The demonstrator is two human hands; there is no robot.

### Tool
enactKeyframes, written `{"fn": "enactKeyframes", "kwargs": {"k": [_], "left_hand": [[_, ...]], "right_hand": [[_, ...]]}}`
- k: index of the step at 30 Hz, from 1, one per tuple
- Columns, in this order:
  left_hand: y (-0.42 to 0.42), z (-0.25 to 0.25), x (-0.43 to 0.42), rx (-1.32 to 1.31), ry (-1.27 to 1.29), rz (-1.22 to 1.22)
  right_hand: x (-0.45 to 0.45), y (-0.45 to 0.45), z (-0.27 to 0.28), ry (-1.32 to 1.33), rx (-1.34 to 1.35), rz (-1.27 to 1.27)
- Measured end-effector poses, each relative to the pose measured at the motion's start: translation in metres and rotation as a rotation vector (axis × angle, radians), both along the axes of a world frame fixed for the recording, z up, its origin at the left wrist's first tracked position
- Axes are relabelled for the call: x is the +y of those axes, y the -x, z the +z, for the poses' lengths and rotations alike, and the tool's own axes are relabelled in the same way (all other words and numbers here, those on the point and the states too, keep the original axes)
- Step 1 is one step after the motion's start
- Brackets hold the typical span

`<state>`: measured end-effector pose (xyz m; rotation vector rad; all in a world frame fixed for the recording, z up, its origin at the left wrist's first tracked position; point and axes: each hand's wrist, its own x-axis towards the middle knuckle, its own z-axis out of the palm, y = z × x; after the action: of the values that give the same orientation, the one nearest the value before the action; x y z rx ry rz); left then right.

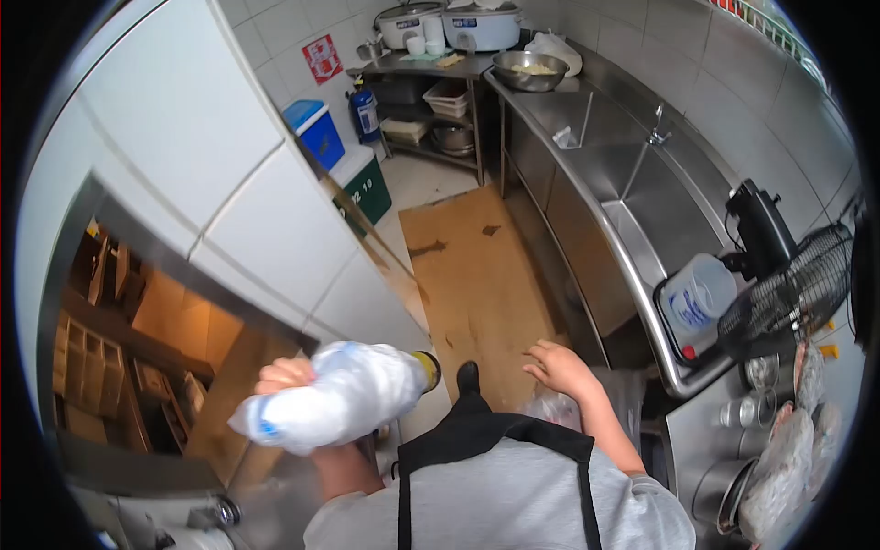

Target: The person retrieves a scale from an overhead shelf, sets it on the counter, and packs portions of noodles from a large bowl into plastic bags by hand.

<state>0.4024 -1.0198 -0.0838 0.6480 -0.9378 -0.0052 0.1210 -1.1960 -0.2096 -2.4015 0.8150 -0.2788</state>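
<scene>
My left hand [286, 374] is wrapped round a bulky white plastic bag [339, 399] with blue marks, held out at my left side. A round, yellow-edged dark end [428, 369] shows beyond the bag's right tip; I cannot tell whether it belongs to something in the bag. To the right of my body, my right hand [557, 368] hangs above the floor with its fingers apart and nothing in them. Below that hand, a clear plastic bag [555, 410] is partly hidden by my arm and apron [490, 426].
Brown cardboard [486, 275] covers the floor ahead. A steel sink [632, 247] runs along the right, with a white bucket [697, 293] and a fan [788, 289] at its near end. A tiled wall [220, 183] stands close on the left. Coolers [362, 183] sit behind it.
</scene>
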Motion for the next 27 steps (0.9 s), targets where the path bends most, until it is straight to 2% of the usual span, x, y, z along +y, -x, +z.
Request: {"fn": "enactKeyframes", "kwargs": {"k": [2, 3, 8, 10, 17, 20, 23, 27], "left_hand": [[-0.025, -0.017, -0.062, -0.048, -0.072, 0.038], [-0.042, -0.013, -0.091, -0.147, -0.066, -0.157], [-0.081, -0.001, -0.209, -0.342, -0.192, -0.244], [-0.089, -0.003, -0.254, -0.293, -0.233, -0.262], [-0.120, -0.036, -0.391, -0.150, -0.489, -0.265], [-0.136, -0.040, -0.448, -0.107, -0.529, -0.251], [-0.143, -0.032, -0.513, 0.065, -0.489, -0.199], [-0.180, -0.033, -0.598, -0.103, -0.418, -0.049]], "right_hand": [[-0.048, -0.021, 0.004, 0.062, 0.060, -0.102], [-0.067, -0.031, 0.007, 0.083, 0.096, -0.148], [-0.152, -0.074, 0.035, -0.001, -0.019, -0.225], [-0.181, -0.080, 0.028, 0.045, -0.005, -0.265], [-0.289, -0.091, -0.006, -0.114, 0.158, -0.338], [-0.361, -0.104, -0.001, -0.071, 0.147, -0.284], [-0.447, -0.120, 0.004, -0.010, 0.040, -0.246], [-0.552, -0.150, 0.042, 0.062, -0.081, -0.208]]}}
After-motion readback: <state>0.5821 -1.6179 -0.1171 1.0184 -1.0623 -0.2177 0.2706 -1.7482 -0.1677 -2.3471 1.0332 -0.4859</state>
